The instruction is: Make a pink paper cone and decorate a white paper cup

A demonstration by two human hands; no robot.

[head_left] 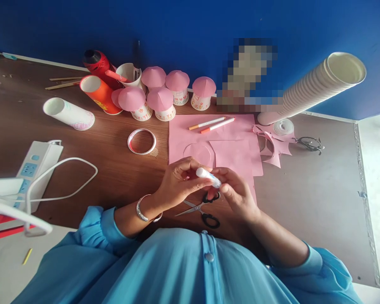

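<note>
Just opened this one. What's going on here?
A person holds a small white tube, perhaps a glue stick, between the left hand and right hand. Scissors lie on the table between the hands and the body. Beyond the hands, two markers rest on pink paper. Further back stand drawn-on paper cups topped with pink paper cones; to the right is a tall stack of white cups.
</note>
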